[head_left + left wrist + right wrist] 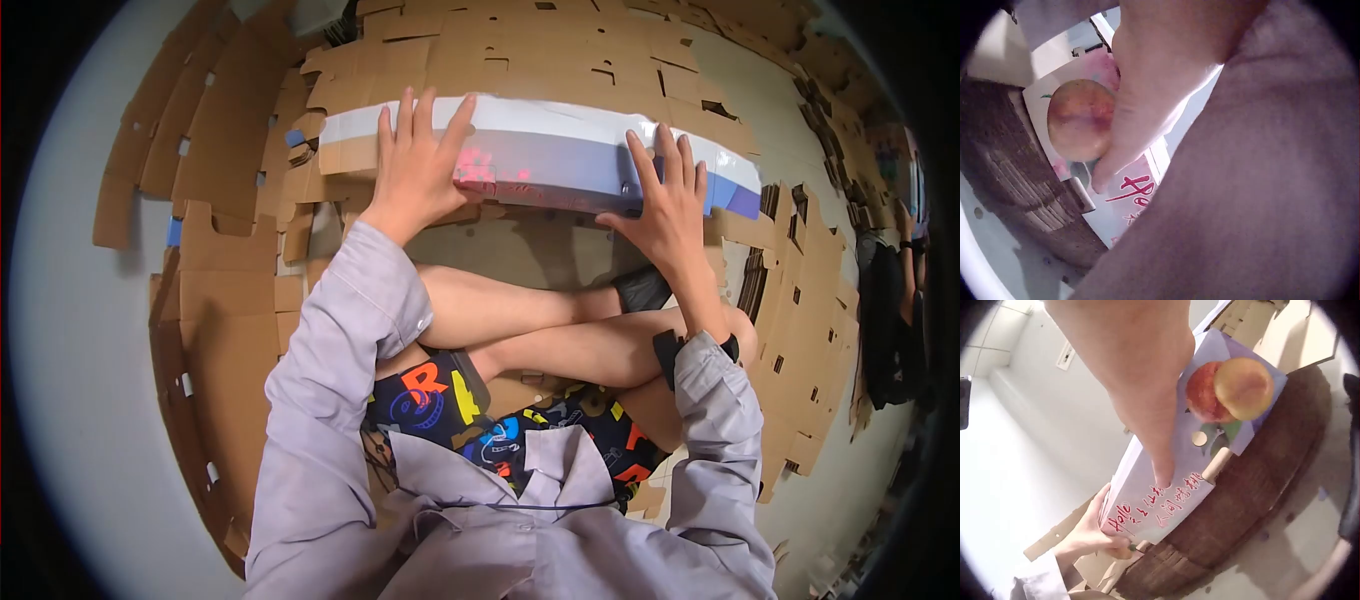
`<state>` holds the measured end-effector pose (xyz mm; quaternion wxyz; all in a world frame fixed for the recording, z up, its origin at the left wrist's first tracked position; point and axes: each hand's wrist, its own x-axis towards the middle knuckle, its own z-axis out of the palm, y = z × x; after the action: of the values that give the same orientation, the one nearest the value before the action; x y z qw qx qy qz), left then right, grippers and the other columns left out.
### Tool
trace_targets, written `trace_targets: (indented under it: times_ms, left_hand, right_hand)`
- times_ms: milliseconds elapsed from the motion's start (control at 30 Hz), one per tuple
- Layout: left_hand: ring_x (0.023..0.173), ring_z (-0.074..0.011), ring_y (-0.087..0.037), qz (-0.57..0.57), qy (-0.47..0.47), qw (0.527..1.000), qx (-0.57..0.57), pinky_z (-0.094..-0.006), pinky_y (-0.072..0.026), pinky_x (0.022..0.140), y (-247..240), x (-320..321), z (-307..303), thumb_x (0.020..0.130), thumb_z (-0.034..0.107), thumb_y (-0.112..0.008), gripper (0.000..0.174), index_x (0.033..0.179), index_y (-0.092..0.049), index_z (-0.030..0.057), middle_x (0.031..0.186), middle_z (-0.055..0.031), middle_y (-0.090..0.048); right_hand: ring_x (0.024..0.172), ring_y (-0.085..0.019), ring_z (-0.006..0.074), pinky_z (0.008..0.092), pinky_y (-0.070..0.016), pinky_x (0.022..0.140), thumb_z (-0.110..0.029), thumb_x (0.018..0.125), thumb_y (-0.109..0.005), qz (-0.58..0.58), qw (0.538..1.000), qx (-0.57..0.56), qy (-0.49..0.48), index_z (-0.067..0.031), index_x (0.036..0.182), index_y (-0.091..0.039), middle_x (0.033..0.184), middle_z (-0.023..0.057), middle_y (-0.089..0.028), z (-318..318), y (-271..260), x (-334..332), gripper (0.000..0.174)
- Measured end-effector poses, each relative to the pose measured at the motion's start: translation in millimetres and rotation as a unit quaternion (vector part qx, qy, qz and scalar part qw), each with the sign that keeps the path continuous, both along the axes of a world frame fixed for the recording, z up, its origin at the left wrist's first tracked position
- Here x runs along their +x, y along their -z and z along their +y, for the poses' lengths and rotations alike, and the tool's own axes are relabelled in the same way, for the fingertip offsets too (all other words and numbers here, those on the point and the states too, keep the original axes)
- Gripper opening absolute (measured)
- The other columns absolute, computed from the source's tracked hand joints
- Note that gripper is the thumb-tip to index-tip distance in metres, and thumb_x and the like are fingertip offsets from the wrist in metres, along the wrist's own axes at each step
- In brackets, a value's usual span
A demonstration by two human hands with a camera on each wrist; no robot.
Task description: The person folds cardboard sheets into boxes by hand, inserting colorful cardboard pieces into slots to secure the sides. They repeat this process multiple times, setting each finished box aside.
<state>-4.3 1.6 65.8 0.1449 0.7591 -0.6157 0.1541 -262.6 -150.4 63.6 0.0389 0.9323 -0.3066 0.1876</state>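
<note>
A long, low stack of printed cardboard (560,155), white on top and blue-purple in front, lies across the far side of the crossed legs. My left hand (418,170) holds its left part, fingers spread over the top and thumb on the front. Further right, my right hand (668,205) grips it likewise. The left wrist view shows the left thumb beside a printed peach (1079,122). In the right wrist view the right thumb presses the printed front (1188,462), near red writing and two peaches; the far fingertips are hidden there.
Brown cardboard sheets (500,50) lie beyond the printed stack, with more piles at the left (225,270) and right (805,330). Brown stacked cardboard edges (1254,481) show beneath the printed front. Another person's arm (907,270) shows at the far right.
</note>
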Motion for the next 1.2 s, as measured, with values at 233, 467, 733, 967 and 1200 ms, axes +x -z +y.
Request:
trace_targets:
  times_ms: [233,467,733,967,1200]
  left_hand:
    - [0.132,-0.0448,-0.025,-0.019,0.002,1.0,-0.004,-0.0616,-0.0232,0.104,0.3,-6.5,4.2,0.048,0.037,-0.087,0.111,0.143,-0.033,0.0253,0.138,-0.0231,-0.031]
    - [0.135,-0.0389,-0.026,-0.06,0.1,0.992,0.037,-0.0582,-0.0231,0.106,1.4,-18.3,-8.8,0.054,0.028,-0.087,0.105,0.144,-0.032,0.0264,0.143,-0.0199,-0.029]
    - [0.13,-0.0369,-0.035,-0.024,0.1,0.993,0.055,-0.054,-0.0295,0.104,8.5,-31.4,-13.1,0.059,0.022,-0.084,0.093,0.14,-0.039,0.0233,0.139,-0.0195,-0.035]
    - [0.122,-0.0371,-0.048,-0.074,0.106,0.99,0.053,-0.0475,-0.041,0.1,34.7,-35.0,-2.3,0.069,0.007,-0.072,0.072,0.135,-0.044,0.0149,0.132,-0.0207,-0.047]
    - [0.105,-0.0307,-0.061,-0.051,0.101,0.992,0.048,-0.0384,-0.0523,0.087,52.9,-37.7,10.7,0.075,0.001,-0.06,0.043,0.117,-0.056,0.0081,0.118,-0.0147,-0.06]
  right_hand:
    - [0.131,-0.03,0.0427,0.0587,-0.0253,0.105,-0.031,0.053,-0.088,0.008,0.999,-0.029,-0.033,-0.0197,0.144,-0.032,0.142,0.0222,-0.029,-8.4,-7.8,12.9,0.108]
    - [0.126,-0.032,0.0425,0.0566,-0.0273,0.104,-0.03,0.053,-0.088,0.025,0.999,-0.039,-0.026,-0.0179,0.143,-0.031,0.135,0.0228,-0.033,-0.2,-1.3,7.6,0.107]
    - [0.121,-0.037,0.0421,0.0525,-0.0288,0.103,-0.029,0.058,-0.086,0.027,0.998,-0.007,-0.047,-0.0168,0.141,-0.035,0.129,0.0227,-0.037,-6.1,17.9,3.5,0.099]
    - [0.113,-0.046,0.0374,0.0488,-0.0324,0.102,-0.018,0.067,-0.077,0.056,0.995,0.004,-0.081,-0.0122,0.136,-0.042,0.12,0.0217,-0.046,0.1,42.4,-3.3,0.077]
    - [0.098,-0.056,0.0339,0.0447,-0.0426,0.091,-0.006,0.073,-0.063,0.084,0.991,0.009,-0.1,-0.0089,0.126,-0.051,0.104,0.0182,-0.057,8.9,45.3,-9.2,0.055]
